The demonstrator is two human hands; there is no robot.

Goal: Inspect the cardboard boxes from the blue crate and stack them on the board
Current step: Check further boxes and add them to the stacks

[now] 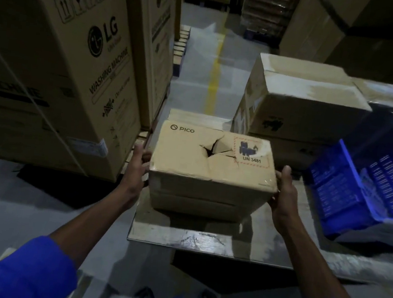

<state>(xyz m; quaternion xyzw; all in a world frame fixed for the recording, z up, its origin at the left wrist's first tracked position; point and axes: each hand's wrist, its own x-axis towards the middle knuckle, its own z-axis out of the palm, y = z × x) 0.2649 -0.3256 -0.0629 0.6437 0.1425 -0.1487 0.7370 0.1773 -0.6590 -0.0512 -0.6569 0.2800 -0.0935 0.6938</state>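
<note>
Both my arms reach forward and a little inward, bare from the elbow down, with blue sleeves bunched on the upper arms. My left hand (138, 164) is turned thumb up, palm facing right, its fingers curled round the left end of what I hold. My right hand (283, 193) mirrors it, palm facing left, thumb up along the top corner, fingers wrapped underneath and out of sight. Both wrists are nearly straight.

Hands: two, left hand (138, 164) and right hand (283, 195)
PICO box (212, 170): one
Blue crate (367, 190): one
LG washing machine cartons (72, 66): two
Plain boxes by the crate (300, 106): at least two
</note>
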